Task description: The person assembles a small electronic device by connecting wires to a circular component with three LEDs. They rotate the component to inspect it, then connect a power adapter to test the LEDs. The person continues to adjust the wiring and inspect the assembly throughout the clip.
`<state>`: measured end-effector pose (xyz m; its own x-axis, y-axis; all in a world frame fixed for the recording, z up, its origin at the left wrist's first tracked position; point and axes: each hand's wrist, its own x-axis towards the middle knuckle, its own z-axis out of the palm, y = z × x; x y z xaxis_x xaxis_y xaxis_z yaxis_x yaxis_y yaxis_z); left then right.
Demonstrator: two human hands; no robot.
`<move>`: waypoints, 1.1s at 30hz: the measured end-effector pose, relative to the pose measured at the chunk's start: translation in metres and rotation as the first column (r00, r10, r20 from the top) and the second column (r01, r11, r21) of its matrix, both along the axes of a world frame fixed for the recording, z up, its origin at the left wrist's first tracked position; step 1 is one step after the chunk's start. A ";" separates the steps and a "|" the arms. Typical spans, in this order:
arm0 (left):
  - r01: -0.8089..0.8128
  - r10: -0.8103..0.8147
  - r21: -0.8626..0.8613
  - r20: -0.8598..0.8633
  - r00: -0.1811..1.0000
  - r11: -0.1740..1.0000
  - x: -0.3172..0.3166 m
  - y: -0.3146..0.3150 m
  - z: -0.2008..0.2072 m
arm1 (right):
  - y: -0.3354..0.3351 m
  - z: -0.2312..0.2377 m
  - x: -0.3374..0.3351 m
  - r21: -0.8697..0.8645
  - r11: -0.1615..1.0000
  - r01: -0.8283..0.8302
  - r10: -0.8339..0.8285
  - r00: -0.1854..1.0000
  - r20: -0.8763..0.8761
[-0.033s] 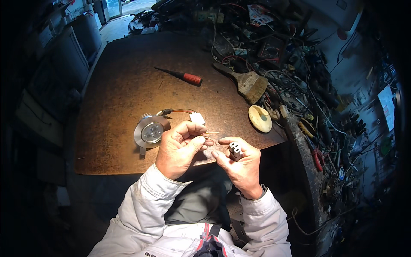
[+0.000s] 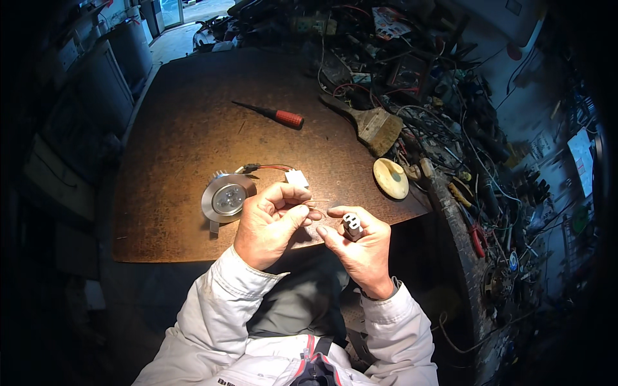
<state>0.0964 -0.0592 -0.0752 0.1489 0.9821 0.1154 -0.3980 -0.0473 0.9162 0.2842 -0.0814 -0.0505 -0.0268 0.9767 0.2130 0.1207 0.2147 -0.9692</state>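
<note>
My left hand (image 2: 268, 222) is closed, pinching thin bare-looking wires (image 2: 317, 207) between thumb and fingers. Just beyond its fingertips lies a small white box (image 2: 296, 178), joined by red and black leads to a round LED downlight (image 2: 226, 198) with a silver rim, which rests left of that hand. In my right hand (image 2: 362, 248) sits a power-cord connector (image 2: 351, 225), its slotted end facing up. That thumb and index finger are a little apart, close to the wire ends. The rest of the connector is hidden in the palm.
A screwdriver (image 2: 283, 118) with a red handle lies on the brown table (image 2: 187, 116). To the right are a wide brush (image 2: 373, 128) and a round cream-coloured disc (image 2: 391, 179). Tangled cables and tools (image 2: 425, 83) crowd the right side, with red-handled pliers (image 2: 477, 240) nearer me.
My right hand and the connector have shifted very slightly to the left. The left hand and the downlight look the same.
</note>
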 end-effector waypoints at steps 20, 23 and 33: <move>-0.093 0.093 0.002 0.011 0.996 0.996 0.007 -0.002 0.002 | -0.002 -0.001 -0.010 0.044 0.998 0.051 -0.048 0.997 -0.055; -0.101 0.101 0.007 -0.023 0.995 0.995 0.007 -0.003 0.003 | 0.000 -0.011 -0.009 0.081 0.995 0.051 -0.048 0.998 -0.040; -0.151 0.152 0.012 -0.040 0.988 0.988 0.011 -0.004 0.005 | -0.005 -0.014 -0.001 0.048 0.996 0.071 -0.069 0.997 -0.040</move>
